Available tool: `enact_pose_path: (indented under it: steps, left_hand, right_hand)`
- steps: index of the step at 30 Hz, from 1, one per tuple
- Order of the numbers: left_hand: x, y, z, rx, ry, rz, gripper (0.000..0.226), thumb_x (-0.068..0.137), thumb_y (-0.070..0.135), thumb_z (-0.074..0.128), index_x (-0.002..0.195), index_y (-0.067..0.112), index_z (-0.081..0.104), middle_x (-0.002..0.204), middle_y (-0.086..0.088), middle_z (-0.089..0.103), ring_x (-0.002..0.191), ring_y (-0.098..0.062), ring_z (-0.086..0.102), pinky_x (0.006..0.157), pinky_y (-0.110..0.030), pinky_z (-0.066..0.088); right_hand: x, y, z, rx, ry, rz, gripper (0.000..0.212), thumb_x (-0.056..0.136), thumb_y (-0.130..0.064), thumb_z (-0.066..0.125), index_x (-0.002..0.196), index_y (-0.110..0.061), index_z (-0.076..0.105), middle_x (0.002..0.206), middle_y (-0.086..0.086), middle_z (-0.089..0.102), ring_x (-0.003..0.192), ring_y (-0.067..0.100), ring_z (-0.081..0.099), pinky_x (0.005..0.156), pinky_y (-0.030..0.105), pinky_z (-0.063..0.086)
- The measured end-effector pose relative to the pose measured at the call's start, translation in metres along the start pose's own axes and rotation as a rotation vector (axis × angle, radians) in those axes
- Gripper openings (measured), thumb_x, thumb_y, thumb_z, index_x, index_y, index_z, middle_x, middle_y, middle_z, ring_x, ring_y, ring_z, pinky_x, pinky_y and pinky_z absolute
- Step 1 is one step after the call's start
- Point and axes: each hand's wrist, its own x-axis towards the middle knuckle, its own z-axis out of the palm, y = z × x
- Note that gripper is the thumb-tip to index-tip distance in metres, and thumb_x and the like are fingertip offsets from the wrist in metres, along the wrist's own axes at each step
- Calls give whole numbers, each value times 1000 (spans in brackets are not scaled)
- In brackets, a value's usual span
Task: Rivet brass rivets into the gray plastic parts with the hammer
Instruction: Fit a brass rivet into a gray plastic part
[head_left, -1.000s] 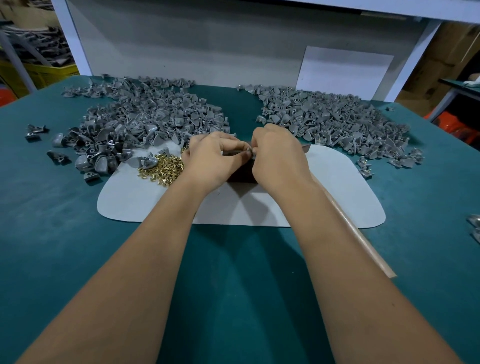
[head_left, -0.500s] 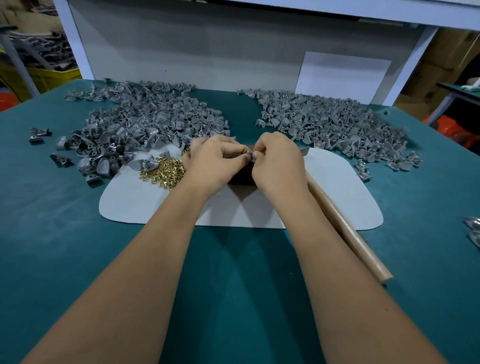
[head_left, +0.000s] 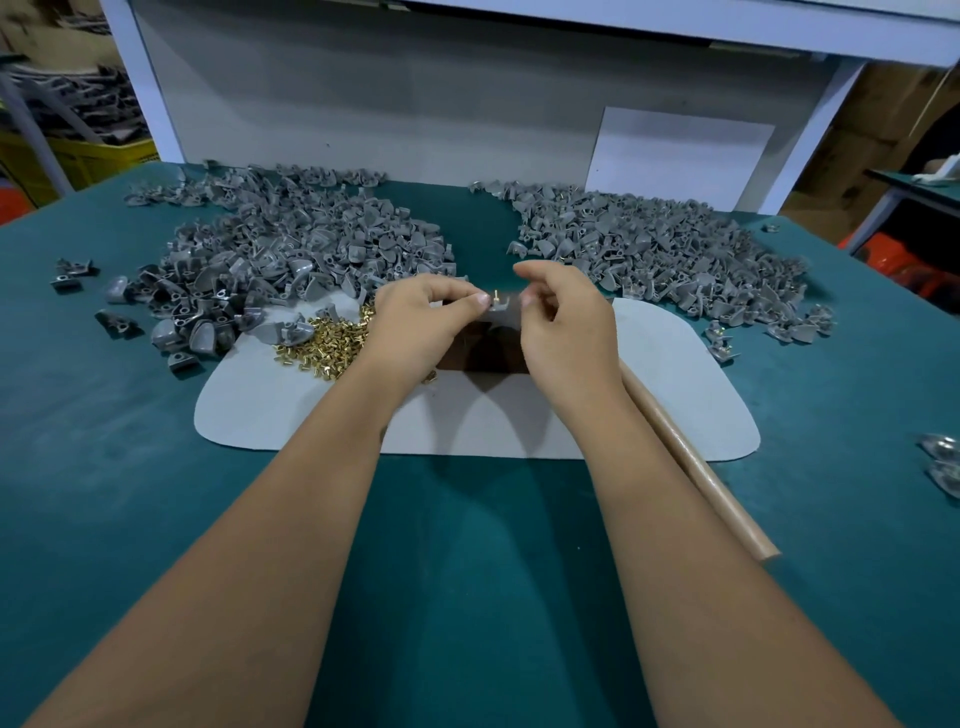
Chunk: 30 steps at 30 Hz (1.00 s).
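Note:
My left hand (head_left: 421, 325) pinches a small gray plastic part (head_left: 500, 306) between thumb and forefinger, with a brass rivet (head_left: 496, 296) standing up out of it. My right hand (head_left: 563, 325) is just right of the part, fingers curled and slightly apart, and seems to hold nothing. Below both hands sits a dark block (head_left: 483, 351) on a pale gray mat (head_left: 670, 384). Loose brass rivets (head_left: 327, 340) lie in a heap left of my left hand. The hammer's wooden handle (head_left: 696, 467) runs under my right forearm; its head is hidden.
Two big heaps of gray parts lie on the green table, a left pile (head_left: 280, 254) and a right pile (head_left: 654, 254). A few stray parts (head_left: 72, 270) sit far left and two shiny pieces (head_left: 943, 465) at the right edge. A white back panel (head_left: 415, 104) closes the far side.
My hands have drawn slightly apart; the right fingers have come off the part, and the rivet now shows standing in the part held by my left hand.

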Motion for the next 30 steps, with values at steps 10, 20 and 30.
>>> enact_pose_path:
  steps: [10, 20, 30]
  left_hand:
    - [-2, 2, -1, -75, -47, 57, 22, 88, 14, 69, 71, 25, 76, 107, 0, 69, 112, -21, 62, 108, -47, 43]
    - [-2, 5, -2, -168, -83, 50, 17, 86, 15, 69, 71, 21, 77, 121, -5, 62, 121, -30, 58, 88, -22, 53]
    - [-6, 9, 0, -221, -114, 53, 21, 92, 2, 63, 79, 15, 74, 131, -3, 58, 117, -14, 60, 74, -13, 52]
  right_hand:
    - [-1, 4, 3, -92, -72, -130, 33, 81, -11, 71, 113, -11, 65, 95, -6, 54, 86, 13, 53, 82, 32, 47]
    - [-2, 1, 0, -131, -53, -222, 20, 81, -10, 69, 100, -16, 72, 91, -1, 63, 87, 13, 55, 74, 22, 42]
    - [-3, -5, -2, -115, -74, -249, 16, 82, -6, 65, 97, -11, 69, 92, 1, 62, 84, 16, 54, 76, 27, 44]
